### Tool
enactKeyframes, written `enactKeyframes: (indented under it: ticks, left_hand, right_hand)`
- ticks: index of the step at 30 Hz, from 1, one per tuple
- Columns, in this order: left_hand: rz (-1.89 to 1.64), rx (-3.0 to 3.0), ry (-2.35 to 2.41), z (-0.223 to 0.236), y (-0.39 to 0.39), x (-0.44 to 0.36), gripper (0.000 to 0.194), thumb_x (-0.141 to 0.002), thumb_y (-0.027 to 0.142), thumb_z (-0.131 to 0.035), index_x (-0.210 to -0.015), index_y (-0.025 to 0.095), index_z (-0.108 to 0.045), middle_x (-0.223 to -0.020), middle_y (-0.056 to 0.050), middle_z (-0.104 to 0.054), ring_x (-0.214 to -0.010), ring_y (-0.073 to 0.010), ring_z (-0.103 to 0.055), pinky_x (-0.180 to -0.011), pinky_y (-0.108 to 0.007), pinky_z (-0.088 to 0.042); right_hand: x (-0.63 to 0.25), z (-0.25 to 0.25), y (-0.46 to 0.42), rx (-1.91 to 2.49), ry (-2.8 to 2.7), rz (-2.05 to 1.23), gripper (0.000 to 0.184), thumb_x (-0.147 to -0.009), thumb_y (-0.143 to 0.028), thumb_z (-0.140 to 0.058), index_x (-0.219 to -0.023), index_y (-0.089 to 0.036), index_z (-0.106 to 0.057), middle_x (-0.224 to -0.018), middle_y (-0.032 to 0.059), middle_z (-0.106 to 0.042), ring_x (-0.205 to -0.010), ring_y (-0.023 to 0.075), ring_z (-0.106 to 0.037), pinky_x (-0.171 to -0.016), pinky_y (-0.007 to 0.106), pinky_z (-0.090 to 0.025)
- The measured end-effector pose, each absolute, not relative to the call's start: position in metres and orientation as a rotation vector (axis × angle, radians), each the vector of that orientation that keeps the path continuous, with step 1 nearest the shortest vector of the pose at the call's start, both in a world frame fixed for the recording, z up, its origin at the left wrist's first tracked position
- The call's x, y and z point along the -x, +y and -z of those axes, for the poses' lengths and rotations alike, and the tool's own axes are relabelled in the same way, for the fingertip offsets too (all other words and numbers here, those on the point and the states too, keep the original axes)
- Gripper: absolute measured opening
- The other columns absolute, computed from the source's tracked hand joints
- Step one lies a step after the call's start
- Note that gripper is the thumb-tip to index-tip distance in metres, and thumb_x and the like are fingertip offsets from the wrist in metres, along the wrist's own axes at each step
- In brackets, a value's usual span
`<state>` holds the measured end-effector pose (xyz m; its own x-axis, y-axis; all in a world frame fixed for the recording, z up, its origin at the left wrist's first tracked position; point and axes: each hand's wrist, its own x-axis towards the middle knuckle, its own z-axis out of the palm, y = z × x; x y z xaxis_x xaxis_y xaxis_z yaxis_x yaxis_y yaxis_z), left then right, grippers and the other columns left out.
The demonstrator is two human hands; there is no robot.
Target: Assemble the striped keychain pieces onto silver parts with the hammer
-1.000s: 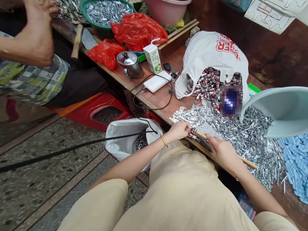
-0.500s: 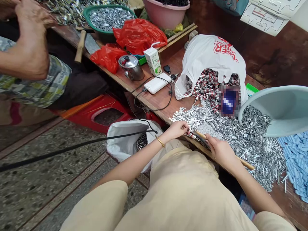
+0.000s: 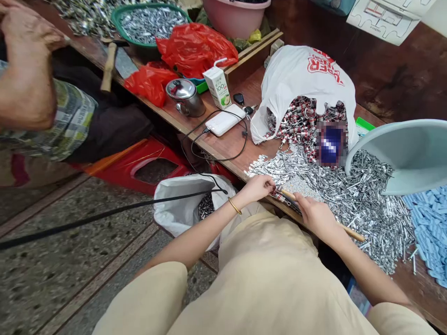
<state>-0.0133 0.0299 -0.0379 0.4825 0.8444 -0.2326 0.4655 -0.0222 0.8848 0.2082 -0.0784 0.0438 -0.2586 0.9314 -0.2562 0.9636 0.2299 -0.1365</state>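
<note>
My right hand (image 3: 314, 214) is wrapped round the wooden handle of a hammer (image 3: 353, 233), whose small head reaches close to my left fingertips. My left hand (image 3: 261, 187) is closed in a pinch at the table's front edge; what lies between its fingers is too small to make out. Beside the hammer head, a red and silver metal fitting (image 3: 279, 197) lies near the edge, partly hidden. A large heap of silver metal pins (image 3: 370, 228) spreads beyond and right of my hands. Behind it, a white plastic bag (image 3: 296, 70) lies open with many red and silver fittings (image 3: 300, 122) spilling out.
A tilted grey-blue basin (image 3: 415, 153) rests on the pins, by light-blue pieces (image 3: 428, 228). Leftward are a power bank (image 3: 225, 121) with a cable, a drink carton (image 3: 217, 88) and a steel mug (image 3: 186, 98). A white sack (image 3: 174, 209) stands below. A co-worker's arm (image 3: 28, 88) is at left.
The view has shifted slightly. The hammer head has come down a little beside my left fingertips, and my right hand has moved slightly left. The left hand keeps its pinch.
</note>
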Motion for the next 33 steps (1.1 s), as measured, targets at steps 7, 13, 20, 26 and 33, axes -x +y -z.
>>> enactKeyframes:
  ticks: [7,13,20,26,33]
  left_hand:
    - [-0.615,-1.469,1.029,0.039,0.025,0.019,0.017,-0.079,0.028,-0.059,-0.086,0.017,-0.07,-0.08,-0.004,-0.073,-0.073,-0.018,-0.07,-0.07,-0.029,-0.059]
    - [-0.669,-1.549,0.973,0.051,0.024,0.013,0.032,-0.087,0.042,-0.056,-0.095,0.018,-0.075,-0.106,-0.009,-0.071,-0.094,-0.0224,-0.071,-0.08,-0.037,-0.065]
    - [-0.739,-1.876,1.057,0.041,0.002,0.003,0.036,-0.09,0.047,-0.065,-0.112,0.021,-0.074,-0.11,-0.007,-0.065,-0.089,-0.0182,-0.07,-0.079,-0.033,-0.063]
    - [-1.079,-2.435,1.056,0.047,0.004,-0.003,0.019,-0.097,0.032,-0.063,-0.097,0.023,-0.08,-0.108,-0.009,-0.066,-0.094,-0.0222,-0.062,-0.082,-0.036,-0.053]
    - [-1.096,-2.456,0.779,0.05,0.005,-0.002,0.025,-0.099,0.014,-0.056,-0.112,0.022,-0.075,-0.098,-0.007,-0.07,-0.09,-0.0182,-0.064,-0.082,-0.031,-0.053]
  right_hand:
    - [-0.229,-0.002,-0.076,-2.229,2.303,0.103,0.043,-0.105,-0.024,-0.043,-0.146,-0.026,-0.056,-0.107,0.0108,-0.07,-0.087,0.0215,-0.066,-0.07,0.029,-0.047]
    - [-0.246,0.038,-0.076,-2.491,2.29,-0.054,0.042,-0.099,-0.023,-0.056,-0.14,-0.03,-0.06,-0.126,0.0113,-0.065,-0.109,0.0276,-0.056,-0.087,0.038,-0.052]
    - [-0.368,0.019,-0.086,-3.094,1.713,-0.247,0.026,-0.097,-0.018,-0.05,-0.113,-0.018,-0.071,-0.121,0.0156,-0.066,-0.11,0.0321,-0.052,-0.095,0.049,-0.044]
    - [-0.405,0.027,-0.076,-3.046,1.65,0.01,0.01,-0.089,-0.017,-0.06,-0.087,-0.018,-0.07,-0.097,0.0129,-0.068,-0.098,0.0294,-0.055,-0.086,0.042,-0.045]
    - [-0.386,0.027,-0.075,-3.247,1.843,0.095,0.009,-0.088,-0.022,-0.055,-0.081,-0.021,-0.061,-0.091,0.0099,-0.069,-0.09,0.0268,-0.058,-0.081,0.04,-0.045]
